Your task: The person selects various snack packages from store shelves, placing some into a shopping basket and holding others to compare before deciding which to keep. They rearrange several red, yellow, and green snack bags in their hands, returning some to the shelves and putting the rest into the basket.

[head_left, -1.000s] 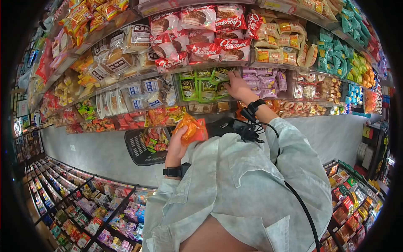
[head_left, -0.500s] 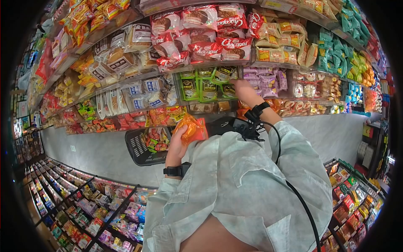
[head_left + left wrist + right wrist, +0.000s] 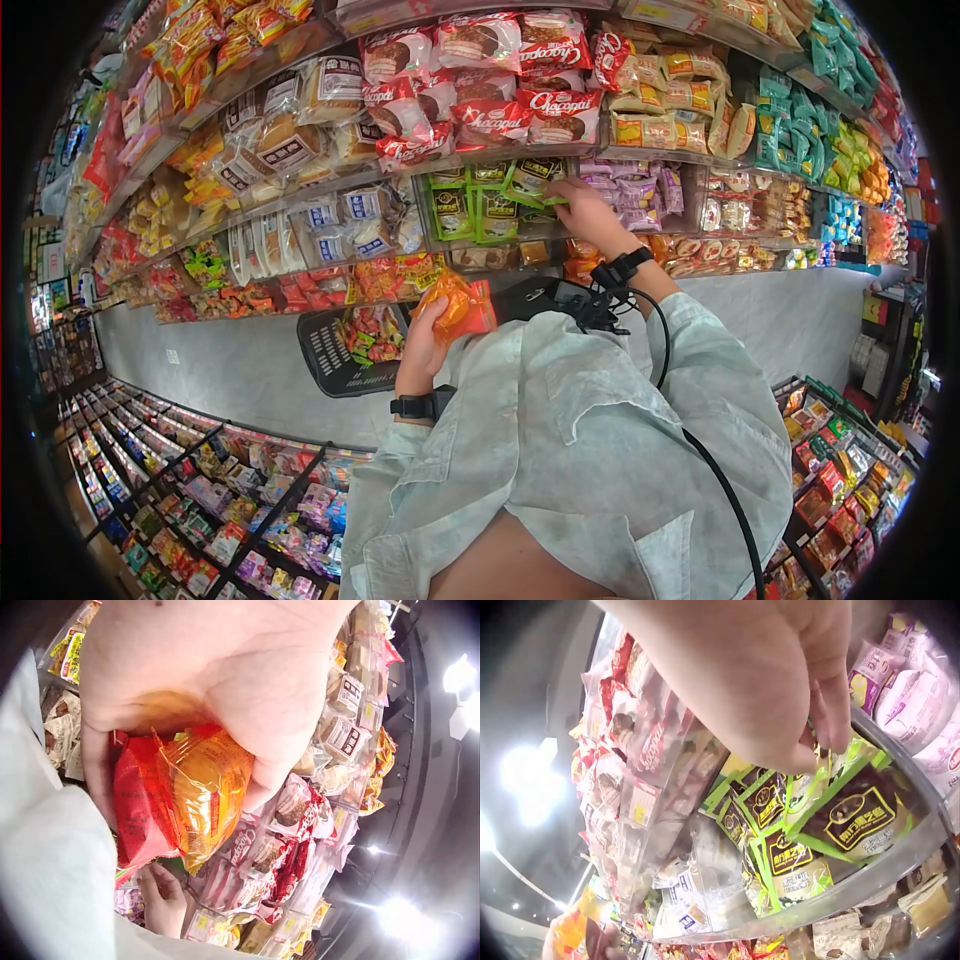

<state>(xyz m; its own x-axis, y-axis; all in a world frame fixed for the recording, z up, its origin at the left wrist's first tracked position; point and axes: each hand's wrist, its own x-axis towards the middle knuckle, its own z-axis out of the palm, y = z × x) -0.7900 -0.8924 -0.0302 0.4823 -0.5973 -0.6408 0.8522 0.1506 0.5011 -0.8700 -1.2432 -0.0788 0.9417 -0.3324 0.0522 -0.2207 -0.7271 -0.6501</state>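
Here, in the head view, a person's left hand point(image 3: 425, 335) grips an orange packet point(image 3: 460, 303) in front of the body, its fingers curled round the wrapper. Just beside that hand in the view, and below the shelves, is a black plastic basket point(image 3: 318, 350) with colourful small packs point(image 3: 372, 333) inside. The right hand point(image 3: 592, 213) reaches to a clear shelf bin of green-edged black sesame packets point(image 3: 495, 212) and pinches one of them by its green edge. Red-and-white Chocopai packets point(image 3: 490, 122) sit on the shelf above this bin; purple-wrapped snacks point(image 3: 635, 195) lie to its right, and blue-labelled packs point(image 3: 362, 205) to its left.

In the left wrist view, the orange packet is held together with a red packet point(image 3: 142, 802), the two pressed side by side between thumb and fingers. The right hand shows beyond them.

In the right wrist view, the bent fingers are at the top of the pinched black sesame packet point(image 3: 859, 817), which leans over others in the bin; exactly where the fingertips meet the wrapper is partly hidden. The bin's clear front wall point(image 3: 840, 896) curves below the packets.
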